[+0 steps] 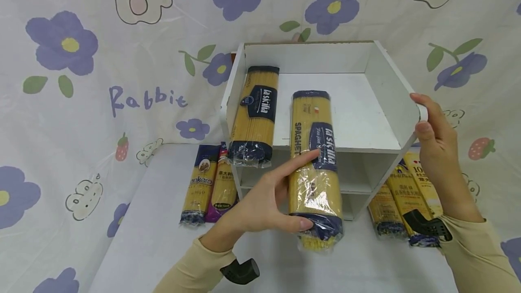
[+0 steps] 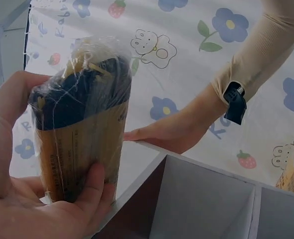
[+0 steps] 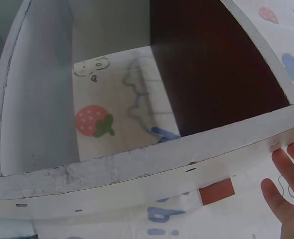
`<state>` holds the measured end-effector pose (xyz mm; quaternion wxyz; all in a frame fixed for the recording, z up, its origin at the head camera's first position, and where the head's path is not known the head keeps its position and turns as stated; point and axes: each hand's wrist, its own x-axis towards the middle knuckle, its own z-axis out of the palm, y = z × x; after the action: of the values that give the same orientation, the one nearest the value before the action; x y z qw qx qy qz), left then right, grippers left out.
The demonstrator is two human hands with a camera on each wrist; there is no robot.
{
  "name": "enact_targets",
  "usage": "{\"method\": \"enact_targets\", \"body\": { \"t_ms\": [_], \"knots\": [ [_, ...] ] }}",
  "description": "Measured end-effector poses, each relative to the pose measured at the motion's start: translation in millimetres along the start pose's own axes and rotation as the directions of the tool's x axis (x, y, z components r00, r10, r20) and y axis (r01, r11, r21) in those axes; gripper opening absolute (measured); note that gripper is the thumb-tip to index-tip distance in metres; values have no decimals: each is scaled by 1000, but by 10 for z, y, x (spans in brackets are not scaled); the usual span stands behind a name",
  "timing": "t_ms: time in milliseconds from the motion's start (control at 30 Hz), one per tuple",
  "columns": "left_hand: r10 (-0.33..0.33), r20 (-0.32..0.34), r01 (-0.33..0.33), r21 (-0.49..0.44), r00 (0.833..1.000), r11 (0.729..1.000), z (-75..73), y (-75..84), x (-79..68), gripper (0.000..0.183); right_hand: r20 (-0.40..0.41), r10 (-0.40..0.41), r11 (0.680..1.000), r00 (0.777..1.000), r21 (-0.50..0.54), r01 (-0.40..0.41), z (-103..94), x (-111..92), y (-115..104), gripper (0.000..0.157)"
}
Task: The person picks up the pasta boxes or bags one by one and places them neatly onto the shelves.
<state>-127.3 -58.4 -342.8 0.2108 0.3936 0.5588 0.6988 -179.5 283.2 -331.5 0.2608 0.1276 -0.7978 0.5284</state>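
My left hand (image 1: 264,200) grips a clear-wrapped spaghetti pack (image 1: 315,189) with dark blue ends. Its thumb lies near the lower end and a finger crosses the label. The pack is held over the front of a white shelf unit (image 1: 342,116). In the left wrist view, fingers wrap the same spaghetti pack (image 2: 82,144), end up. My right hand (image 1: 439,153) holds the front edge of the unit's right side panel between thumb and fingers. Fingertips touch the panel in the right wrist view. A second spaghetti pack (image 1: 256,112) lies along the top compartment's left wall.
On the white table (image 1: 134,257), two pasta packs, one blue-ended (image 1: 200,184) and one purple (image 1: 221,189), rest left of the unit. Several yellow pasta packs (image 1: 411,193) lie at its right. A flower-patterned cloth (image 1: 154,58) hangs behind. Lower compartments (image 1: 354,171) open at the front.
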Motion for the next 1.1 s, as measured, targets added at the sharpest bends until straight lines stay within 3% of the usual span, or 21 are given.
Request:
{"method": "enact_targets", "body": {
  "t_ms": [367, 600, 1100],
  "knots": [
    [-3, -109, 9, 56, 994, 998, -21, -5, 49, 96, 3, -37, 999, 999, 31, 37, -19, 18, 71, 54],
    [-72, -179, 77, 26, 981, 997, 20, 3, 26, 96, 4, -9, 1000, 1000, 10, 9, -13, 12, 33, 55],
    [-114, -282, 99, -68, 952, 993, 142, 53, -25, 79, 16, -11, 1000, 1000, -8, 11, -15, 2, 9, 48]
  ]
}}
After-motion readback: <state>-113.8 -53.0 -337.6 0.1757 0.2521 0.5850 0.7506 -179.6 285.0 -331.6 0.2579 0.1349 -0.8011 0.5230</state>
